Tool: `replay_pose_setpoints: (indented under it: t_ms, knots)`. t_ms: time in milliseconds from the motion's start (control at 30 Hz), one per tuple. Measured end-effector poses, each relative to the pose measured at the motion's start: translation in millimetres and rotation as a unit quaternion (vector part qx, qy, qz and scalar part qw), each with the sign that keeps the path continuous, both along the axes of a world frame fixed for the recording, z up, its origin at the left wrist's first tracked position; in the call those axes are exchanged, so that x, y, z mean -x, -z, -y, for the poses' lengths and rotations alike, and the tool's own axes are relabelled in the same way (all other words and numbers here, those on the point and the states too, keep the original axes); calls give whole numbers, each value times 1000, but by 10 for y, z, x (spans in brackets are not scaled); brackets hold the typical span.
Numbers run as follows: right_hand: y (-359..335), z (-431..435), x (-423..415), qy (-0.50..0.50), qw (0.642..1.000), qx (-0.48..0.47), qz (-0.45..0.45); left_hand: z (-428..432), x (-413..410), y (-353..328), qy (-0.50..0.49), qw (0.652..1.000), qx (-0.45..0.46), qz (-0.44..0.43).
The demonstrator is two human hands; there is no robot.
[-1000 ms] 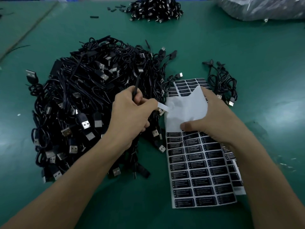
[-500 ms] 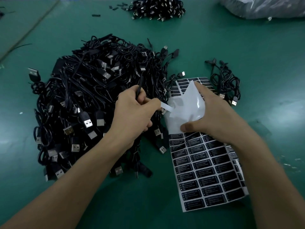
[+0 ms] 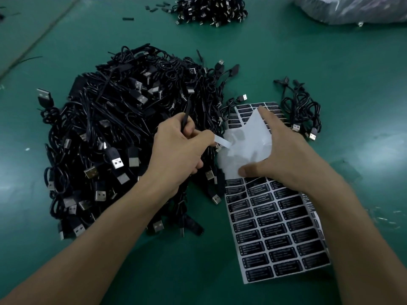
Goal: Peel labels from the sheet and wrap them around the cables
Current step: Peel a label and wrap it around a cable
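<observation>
Nearest, the label sheet (image 3: 273, 230) is pinched at its folded-back top by the right hand (image 3: 286, 159). Just beyond, a white label (image 3: 222, 140) is gripped by the left hand's (image 3: 178, 155) curled fingers, barely drawn further than a second ago. Wrapping is judged not yet begun at the cable pile (image 3: 114, 128) behind.

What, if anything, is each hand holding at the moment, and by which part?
Left hand: a peeled label, pinched by its left end, plus a thin black rod. Right hand: the label sheet, by its folded-back part.
</observation>
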State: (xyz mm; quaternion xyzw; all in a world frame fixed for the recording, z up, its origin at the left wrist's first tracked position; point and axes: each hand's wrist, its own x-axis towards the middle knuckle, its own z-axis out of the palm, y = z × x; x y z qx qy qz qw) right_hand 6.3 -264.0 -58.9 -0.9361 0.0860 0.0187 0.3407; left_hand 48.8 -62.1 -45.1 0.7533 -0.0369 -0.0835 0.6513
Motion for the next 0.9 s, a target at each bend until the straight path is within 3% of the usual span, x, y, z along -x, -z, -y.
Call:
replay_pose_setpoints:
  t_ms: [200,267,400,600,700,800,900]
  knots:
    - [-49,-95,97,5,985,160,59,7,-1,2,4,1000,2,-2]
    - [-52,-127,113,-7,983,169,70,8,-1,8,3,1000,2,-2]
    - [-17,-171,117,19,997,69,14,5,-5,16,3,1000,2,4]
    - [-28,-269,142,37,996,85,-20,4,-8,31,5,1000,-1,5]
    - [-73,-256,162,100,989,75,80,-2,-15,41,9,1000,4,2]
    - [-119,-297,177,102,970,-47,214,0,-11,49,13,1000,11,1]
    - [-97,-365,173,63,964,-136,219,7,-1,55,20,1000,8,15]
